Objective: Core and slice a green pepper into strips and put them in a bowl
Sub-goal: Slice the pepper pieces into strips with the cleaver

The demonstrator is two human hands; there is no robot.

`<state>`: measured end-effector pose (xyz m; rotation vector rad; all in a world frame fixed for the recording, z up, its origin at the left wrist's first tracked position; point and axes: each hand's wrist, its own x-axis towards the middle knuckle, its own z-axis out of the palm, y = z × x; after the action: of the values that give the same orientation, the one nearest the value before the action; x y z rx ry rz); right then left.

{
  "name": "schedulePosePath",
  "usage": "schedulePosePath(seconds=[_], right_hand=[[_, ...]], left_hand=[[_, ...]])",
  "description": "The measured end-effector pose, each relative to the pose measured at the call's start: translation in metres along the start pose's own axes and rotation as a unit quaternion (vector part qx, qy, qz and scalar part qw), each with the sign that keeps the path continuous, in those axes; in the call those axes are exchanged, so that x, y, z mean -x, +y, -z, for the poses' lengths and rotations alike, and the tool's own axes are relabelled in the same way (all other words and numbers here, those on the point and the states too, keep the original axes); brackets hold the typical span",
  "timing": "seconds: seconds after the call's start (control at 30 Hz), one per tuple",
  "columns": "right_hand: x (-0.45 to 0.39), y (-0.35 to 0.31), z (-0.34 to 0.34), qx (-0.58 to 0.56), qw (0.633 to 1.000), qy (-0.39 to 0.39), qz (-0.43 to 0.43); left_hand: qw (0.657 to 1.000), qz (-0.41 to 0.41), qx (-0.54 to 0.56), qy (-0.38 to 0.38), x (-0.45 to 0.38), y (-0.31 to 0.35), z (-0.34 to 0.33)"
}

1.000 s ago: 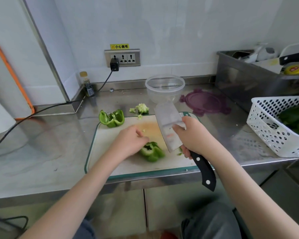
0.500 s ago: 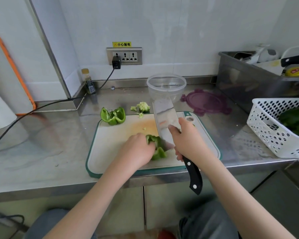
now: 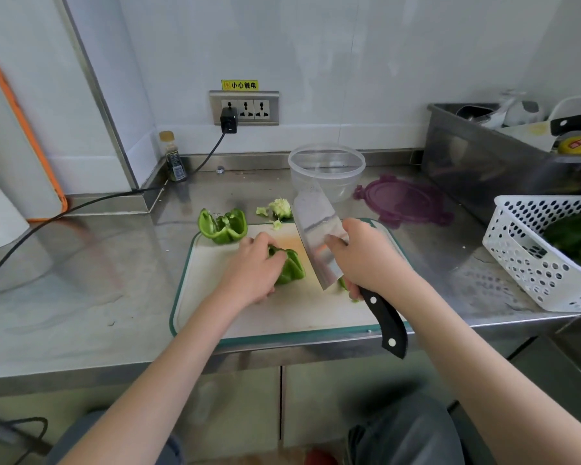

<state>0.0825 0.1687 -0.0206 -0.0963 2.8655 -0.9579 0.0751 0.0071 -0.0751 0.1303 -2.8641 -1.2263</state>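
Note:
On the white cutting board point(image 3: 215, 307) my left hand point(image 3: 254, 271) holds down a green pepper piece point(image 3: 291, 266), fingers curled over it. My right hand point(image 3: 369, 260) grips a cleaver point(image 3: 316, 229) by its black handle, forefinger along the blade, which stands just right of the piece. A small green strip point(image 3: 342, 283) peeks out under the blade's heel. Another pepper half point(image 3: 222, 226) lies at the board's far left corner. The pale core point(image 3: 279, 208) sits on the counter behind the board. A clear plastic bowl point(image 3: 326, 169) stands behind the cleaver; I see nothing in it.
A purple lid point(image 3: 403, 201) lies right of the bowl. A white perforated basket point(image 3: 544, 256) with greens stands at the right counter edge, a steel tub point(image 3: 483, 156) behind it. A black cable point(image 3: 81, 204) crosses the left counter, near a small bottle point(image 3: 174, 157).
The cleaver has come off the pepper piece and moved a little to the right. My left hand stays on the piece.

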Motion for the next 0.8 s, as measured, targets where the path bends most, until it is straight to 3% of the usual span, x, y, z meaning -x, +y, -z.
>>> schedulePosePath(seconds=[0.17,0.27,0.37,0.8], right_hand=[[-0.008,-0.003,-0.011,0.002,1.0,0.003,-0.003],[-0.011,-0.004,-0.014,0.022,0.999,-0.021,-0.026],[-0.013,-0.004,-0.015,0.038,0.999,-0.013,-0.026],[-0.012,-0.006,-0.035,0.177,0.984,0.018,0.017]], left_hand=[[0.987,-0.002,0.153,0.039,-0.001,-0.007,-0.012],[0.975,-0.01,0.223,-0.002,-0.001,-0.012,-0.011],[0.978,-0.047,0.202,-0.031,0.0,-0.018,-0.014],[0.988,-0.091,0.125,0.024,-0.005,-0.03,-0.017]])
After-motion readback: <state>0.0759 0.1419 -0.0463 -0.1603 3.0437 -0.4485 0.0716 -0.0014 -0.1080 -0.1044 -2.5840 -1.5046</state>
